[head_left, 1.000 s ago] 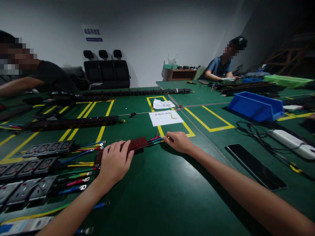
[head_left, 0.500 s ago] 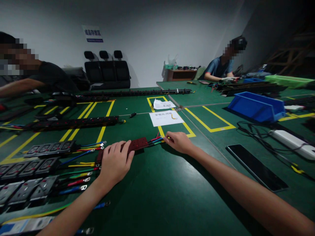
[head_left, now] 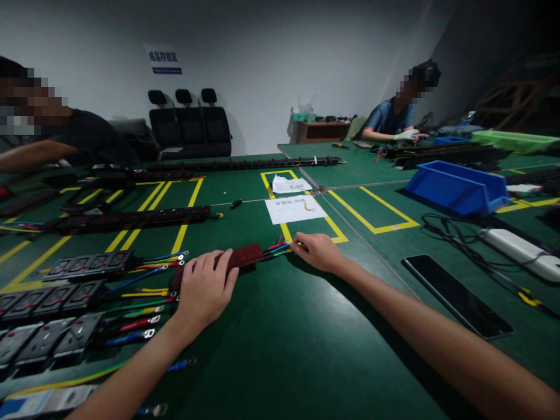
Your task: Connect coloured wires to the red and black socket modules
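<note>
My left hand [head_left: 207, 286] is wrapped over a dark red socket strip [head_left: 245, 255] lying on the green table, covering its middle. Coloured wires [head_left: 276, 251] in blue, green, red and yellow come out of the strip's right end. At their far tips, my right hand [head_left: 315, 251] pinches the wire ends; the exact grip is hidden behind the fingers. To the left of my left hand lie black socket modules [head_left: 87, 265] in rows, with coloured wires ending in ring terminals [head_left: 149, 333].
A phone [head_left: 455, 294], a white power strip [head_left: 520, 254] with black cables and a blue bin [head_left: 457, 188] are on the right. Ahead lie a white paper sign [head_left: 295, 211] and long black strips [head_left: 131, 219]. Co-workers sit at far left and far right [head_left: 387, 119].
Both my hands stay in nearly the same place on the socket strip and its wires. The far-right co-worker's gloved hands have shifted slightly.
</note>
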A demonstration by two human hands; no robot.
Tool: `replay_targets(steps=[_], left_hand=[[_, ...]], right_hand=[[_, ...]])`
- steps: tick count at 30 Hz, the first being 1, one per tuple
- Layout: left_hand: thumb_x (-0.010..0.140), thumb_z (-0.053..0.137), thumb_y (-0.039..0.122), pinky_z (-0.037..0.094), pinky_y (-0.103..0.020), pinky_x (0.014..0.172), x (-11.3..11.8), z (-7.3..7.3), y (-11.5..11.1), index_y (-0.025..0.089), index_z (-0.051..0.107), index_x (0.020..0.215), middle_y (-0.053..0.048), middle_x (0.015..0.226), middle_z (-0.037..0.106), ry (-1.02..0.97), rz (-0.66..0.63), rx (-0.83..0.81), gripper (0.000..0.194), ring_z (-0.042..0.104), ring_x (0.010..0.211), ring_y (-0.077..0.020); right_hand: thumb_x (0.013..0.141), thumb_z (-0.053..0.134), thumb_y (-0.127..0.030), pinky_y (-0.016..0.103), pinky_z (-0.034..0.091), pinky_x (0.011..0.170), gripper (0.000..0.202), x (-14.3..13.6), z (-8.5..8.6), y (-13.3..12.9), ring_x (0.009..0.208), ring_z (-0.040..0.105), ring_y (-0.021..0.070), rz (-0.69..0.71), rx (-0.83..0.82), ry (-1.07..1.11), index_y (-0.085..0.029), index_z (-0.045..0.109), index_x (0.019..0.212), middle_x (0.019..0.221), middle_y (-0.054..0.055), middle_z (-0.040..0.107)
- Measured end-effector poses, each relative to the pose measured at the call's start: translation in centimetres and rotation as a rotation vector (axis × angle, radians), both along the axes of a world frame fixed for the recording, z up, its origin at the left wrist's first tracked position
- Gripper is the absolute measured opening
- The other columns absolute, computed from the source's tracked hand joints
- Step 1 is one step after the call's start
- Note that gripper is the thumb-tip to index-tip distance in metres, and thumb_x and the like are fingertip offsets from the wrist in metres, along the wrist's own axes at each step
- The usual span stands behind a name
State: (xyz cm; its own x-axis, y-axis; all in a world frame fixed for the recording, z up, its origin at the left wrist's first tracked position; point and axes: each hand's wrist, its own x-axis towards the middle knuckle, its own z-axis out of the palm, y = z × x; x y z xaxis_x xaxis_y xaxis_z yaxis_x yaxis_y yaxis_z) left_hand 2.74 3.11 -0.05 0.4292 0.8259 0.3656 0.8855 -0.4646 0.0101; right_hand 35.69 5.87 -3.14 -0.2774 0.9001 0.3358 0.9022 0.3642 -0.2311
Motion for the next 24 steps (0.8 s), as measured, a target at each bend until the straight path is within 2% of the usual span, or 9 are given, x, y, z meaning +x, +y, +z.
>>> replay_targets(steps=[24], left_hand=[[0.105, 0.037, 0.046, 0.046, -0.056, 0.100, 0.03, 0.00, 0.06, 0.016, 0.064, 0.140, -0.018, 0.129, 0.069, -0.005, 0.001, 0.003, 0.053, 0.063, 0.117, -0.0366]], right_hand=[[0.104, 0.050, -0.041, 0.028, 0.024, 0.060, 0.027, -0.11, 0.26, -0.05, 0.061, 0.058, 0.0165, -0.007, -0.012, -0.023, -0.023, 0.062, 0.088, 0.071, 0.002, 0.067]])
